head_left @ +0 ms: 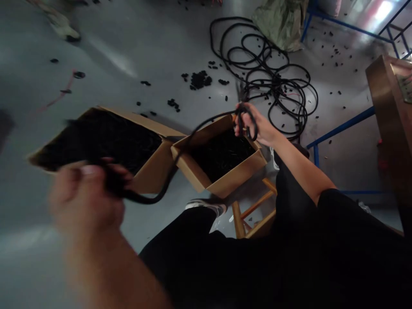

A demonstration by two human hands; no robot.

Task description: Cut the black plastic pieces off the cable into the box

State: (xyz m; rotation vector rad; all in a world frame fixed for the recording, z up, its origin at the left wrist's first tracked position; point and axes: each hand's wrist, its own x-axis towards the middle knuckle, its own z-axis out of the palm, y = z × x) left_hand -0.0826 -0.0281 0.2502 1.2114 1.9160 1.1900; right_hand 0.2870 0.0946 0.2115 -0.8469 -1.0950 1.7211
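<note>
My left hand (93,193), smeared by motion, is closed around a black hose (167,182) at the lower left; a dark blurred shape shows just above the fingers. From there the hose sags, then arcs up across the boxes to my right hand (249,122). That hand grips black-handled scissors (252,128), blades pointing up and away. Whether the hose is also gripped there I cannot tell. Under the hands stand a cardboard box (222,182) and a larger cardboard box (149,167), both filled with small black pieces.
Loose coils of black hose (273,79) lie on the grey floor beyond my right hand. Small black pieces (200,80) are scattered about. A wooden stool (240,219) is by my legs. Blue metal frame (341,126) and a brown table (386,98) stand right; a greenish sack (281,23) sits behind.
</note>
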